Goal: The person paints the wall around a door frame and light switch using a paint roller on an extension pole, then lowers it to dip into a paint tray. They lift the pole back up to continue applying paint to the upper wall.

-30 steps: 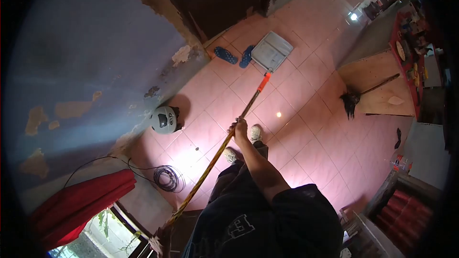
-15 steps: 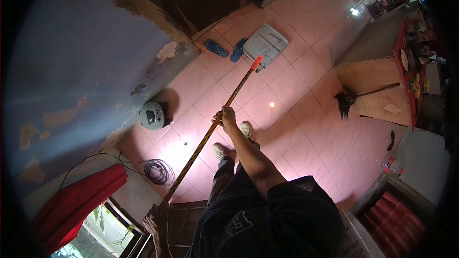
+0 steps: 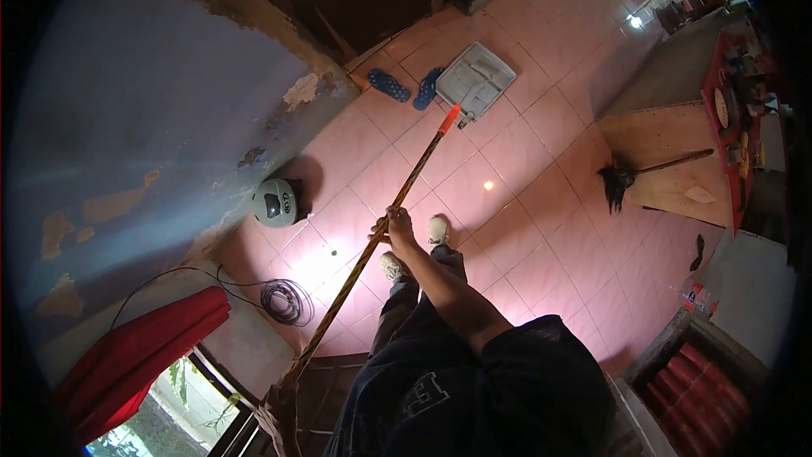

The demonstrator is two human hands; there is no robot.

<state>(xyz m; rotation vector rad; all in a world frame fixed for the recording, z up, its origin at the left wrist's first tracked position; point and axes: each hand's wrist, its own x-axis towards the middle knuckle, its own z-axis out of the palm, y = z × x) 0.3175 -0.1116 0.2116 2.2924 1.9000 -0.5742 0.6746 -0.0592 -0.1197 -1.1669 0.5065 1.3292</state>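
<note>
A long pole (image 3: 359, 267) with dark and golden-brown stripes runs slantwise across the view, an orange sleeve (image 3: 450, 119) at its far end. My right hand (image 3: 393, 227) is closed around its middle. Lower left, my left hand (image 3: 277, 413) grips the near end, partly in shadow. Beyond the orange end a shallow grey tray (image 3: 498, 91), shaped like a paint tray, lies on the tiles. A small metal piece (image 3: 463, 121) shows at the tray's near corner, right beside the pole's tip.
Blue slippers (image 3: 389, 85) lie left of the tray. A helmet (image 3: 276, 203) and a coiled cable (image 3: 286, 302) rest by the peeling wall (image 3: 169, 118). On the right, a broom (image 3: 622, 179) leans against a wooden cabinet (image 3: 685, 178). A red curtain (image 3: 148, 351) hangs at the window.
The pole has been drawn back slightly towards my body, its orange end now a little farther from the tray's middle. Both hands moved back with it and still hold it.
</note>
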